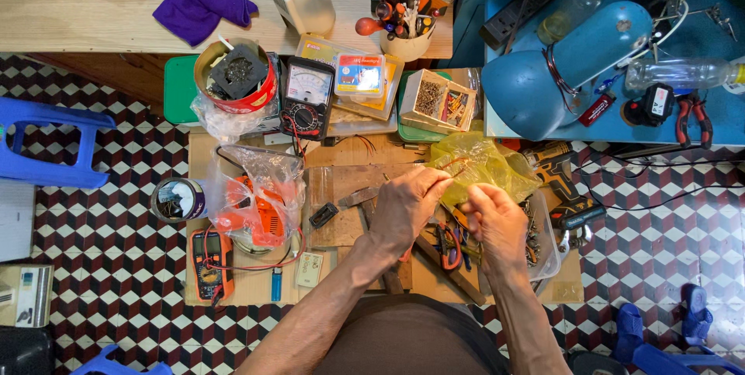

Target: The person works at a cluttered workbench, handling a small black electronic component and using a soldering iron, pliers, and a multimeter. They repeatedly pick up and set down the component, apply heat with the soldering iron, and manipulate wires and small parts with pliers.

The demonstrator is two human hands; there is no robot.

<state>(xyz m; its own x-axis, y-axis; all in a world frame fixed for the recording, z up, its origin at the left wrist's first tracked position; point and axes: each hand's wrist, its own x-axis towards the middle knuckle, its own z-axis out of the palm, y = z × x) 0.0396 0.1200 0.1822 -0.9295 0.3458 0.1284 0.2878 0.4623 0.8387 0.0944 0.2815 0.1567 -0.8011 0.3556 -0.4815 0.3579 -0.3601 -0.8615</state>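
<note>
Thin red wire (452, 165) held between both hands above the cluttered board, in front of a yellow plastic bag (485, 164). Left hand (407, 204) pinches the wire at its fingertips; right hand (497, 220) is curled closed just beside, its grip on the wire unclear. A clear tub (548, 245) of tools lies beneath; an analog multimeter (307, 98) stands beyond

- A low wooden board (256, 286) is laid on the checkered floor (116, 259).
- An orange multimeter (210, 260) and blue lighter (276, 283) are parked by its near-left corner.
- A tape roll (178, 199) is set just off its left edge.
</note>
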